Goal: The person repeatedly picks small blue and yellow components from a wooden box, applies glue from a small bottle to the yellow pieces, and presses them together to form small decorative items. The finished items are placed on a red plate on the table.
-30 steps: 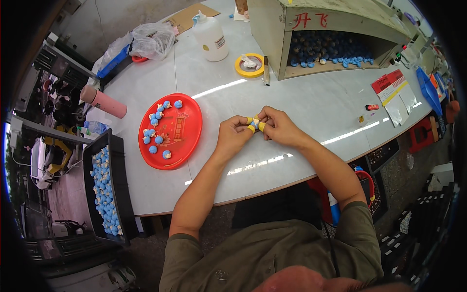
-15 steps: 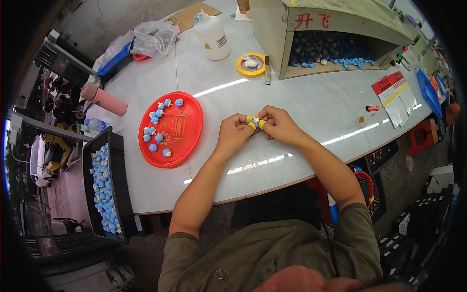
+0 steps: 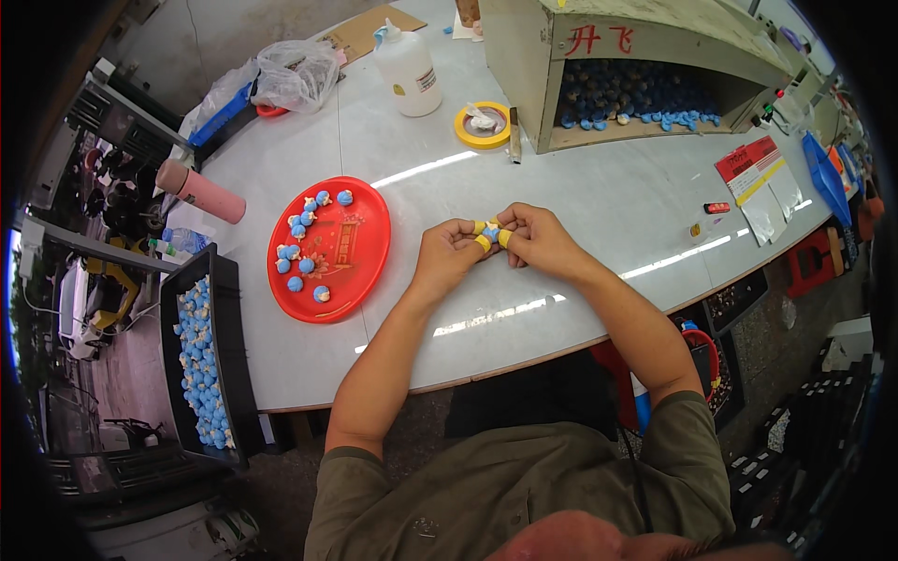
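Between the fingertips of both hands is a small blue-and-white piece (image 3: 491, 232), partly covered by the fingers. My left hand (image 3: 448, 251) pinches it from the left, and my right hand (image 3: 537, 238) grips it from the right. Yellow tape or covers wrap the thumbs and forefingers. Both hands are over the table (image 3: 486, 360). To their left lies a round red plate (image 3: 367, 271) bearing several small blue balls with cream-coloured parts, one of them a ball (image 3: 322, 294) near its front rim.
A black tray (image 3: 245, 411) full of similar blue balls stands at the table's left edge. Behind my hands are a yellow tape roll (image 3: 506, 137), a white bottle (image 3: 409, 75) and a grey-green box (image 3: 520, 56) heaped with blue pieces. A pink flask (image 3: 213, 198) lies at left.
Both hands keep nearly the same place and hold. The blue-and-white piece between the fingertips shows slightly more white now.
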`<state>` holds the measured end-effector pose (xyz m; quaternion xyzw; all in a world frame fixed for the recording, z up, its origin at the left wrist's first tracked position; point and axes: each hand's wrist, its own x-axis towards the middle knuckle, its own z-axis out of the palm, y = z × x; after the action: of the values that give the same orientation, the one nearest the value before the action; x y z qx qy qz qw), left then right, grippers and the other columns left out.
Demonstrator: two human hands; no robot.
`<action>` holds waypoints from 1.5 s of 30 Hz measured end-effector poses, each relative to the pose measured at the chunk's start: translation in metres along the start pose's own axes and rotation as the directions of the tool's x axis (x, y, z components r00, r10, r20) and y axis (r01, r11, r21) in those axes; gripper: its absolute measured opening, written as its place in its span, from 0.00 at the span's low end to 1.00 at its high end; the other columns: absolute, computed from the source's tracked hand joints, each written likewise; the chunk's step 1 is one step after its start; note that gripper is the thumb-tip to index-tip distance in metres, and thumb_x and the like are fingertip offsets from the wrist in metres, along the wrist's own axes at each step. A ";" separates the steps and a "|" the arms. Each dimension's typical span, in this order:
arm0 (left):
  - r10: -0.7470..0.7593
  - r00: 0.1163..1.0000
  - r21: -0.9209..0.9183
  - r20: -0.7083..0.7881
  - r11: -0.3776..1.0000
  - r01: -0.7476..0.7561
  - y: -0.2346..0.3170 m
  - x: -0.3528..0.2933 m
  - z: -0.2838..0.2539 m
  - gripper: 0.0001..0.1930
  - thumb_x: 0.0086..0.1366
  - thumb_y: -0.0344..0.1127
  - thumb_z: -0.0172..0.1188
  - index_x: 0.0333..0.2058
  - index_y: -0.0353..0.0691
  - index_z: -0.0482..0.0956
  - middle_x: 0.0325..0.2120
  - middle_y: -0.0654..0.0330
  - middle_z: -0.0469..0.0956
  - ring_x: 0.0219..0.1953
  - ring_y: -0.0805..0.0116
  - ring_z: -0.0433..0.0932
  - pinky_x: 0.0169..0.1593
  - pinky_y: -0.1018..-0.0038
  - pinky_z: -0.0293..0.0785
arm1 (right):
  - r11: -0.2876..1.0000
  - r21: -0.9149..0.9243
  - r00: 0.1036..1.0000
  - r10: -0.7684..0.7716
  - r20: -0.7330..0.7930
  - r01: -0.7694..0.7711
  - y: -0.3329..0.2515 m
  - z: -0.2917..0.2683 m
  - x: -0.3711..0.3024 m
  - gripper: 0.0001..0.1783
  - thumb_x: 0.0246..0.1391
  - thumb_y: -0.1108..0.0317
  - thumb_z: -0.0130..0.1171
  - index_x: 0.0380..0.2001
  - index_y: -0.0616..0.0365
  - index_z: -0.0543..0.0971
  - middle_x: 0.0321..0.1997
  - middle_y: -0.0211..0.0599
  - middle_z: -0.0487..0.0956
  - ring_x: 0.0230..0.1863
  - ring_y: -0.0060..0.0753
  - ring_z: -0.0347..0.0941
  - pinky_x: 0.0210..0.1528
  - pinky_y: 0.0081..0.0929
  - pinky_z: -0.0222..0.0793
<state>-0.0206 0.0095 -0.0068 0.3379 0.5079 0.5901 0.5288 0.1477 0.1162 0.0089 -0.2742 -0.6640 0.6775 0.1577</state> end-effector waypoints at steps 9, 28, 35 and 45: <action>0.036 0.999 0.068 -0.034 0.997 -0.033 -0.005 -0.001 0.005 0.08 0.64 0.18 0.56 0.42 0.22 0.75 0.40 0.47 0.81 0.42 0.61 0.84 0.49 0.73 0.83 | 1.000 -0.014 1.000 -0.028 -0.005 0.028 0.009 0.002 0.001 0.13 0.55 0.81 0.49 0.44 0.68 0.73 0.35 0.38 0.79 0.24 0.19 0.74 0.25 0.19 0.69; 0.054 0.996 0.141 -0.072 0.989 -0.044 -0.010 -0.001 0.006 0.06 0.65 0.20 0.57 0.40 0.23 0.76 0.39 0.48 0.81 0.41 0.63 0.85 0.47 0.75 0.83 | 0.997 -0.061 0.998 -0.054 -0.011 0.053 0.004 0.005 -0.001 0.12 0.54 0.81 0.47 0.43 0.68 0.72 0.33 0.38 0.80 0.22 0.18 0.72 0.24 0.19 0.68; 0.056 0.997 0.138 -0.060 0.989 -0.048 -0.008 -0.001 0.006 0.06 0.66 0.19 0.56 0.40 0.23 0.76 0.39 0.47 0.81 0.41 0.62 0.85 0.47 0.75 0.83 | 0.997 -0.060 0.998 -0.057 -0.013 0.056 0.005 0.005 0.001 0.13 0.54 0.82 0.47 0.43 0.69 0.72 0.32 0.38 0.80 0.22 0.19 0.73 0.24 0.19 0.68; 0.030 0.998 0.110 -0.061 0.994 -0.023 -0.003 -0.003 0.007 0.08 0.64 0.18 0.53 0.42 0.22 0.74 0.41 0.46 0.80 0.41 0.62 0.84 0.48 0.74 0.83 | 0.998 -0.042 0.998 -0.054 -0.018 0.053 0.003 0.004 -0.001 0.13 0.53 0.81 0.48 0.43 0.71 0.73 0.34 0.41 0.79 0.23 0.21 0.74 0.24 0.22 0.70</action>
<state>-0.0126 0.0085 -0.0071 0.3546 0.5512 0.5788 0.4853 0.1463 0.1124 0.0060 -0.2661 -0.6836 0.6564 0.1763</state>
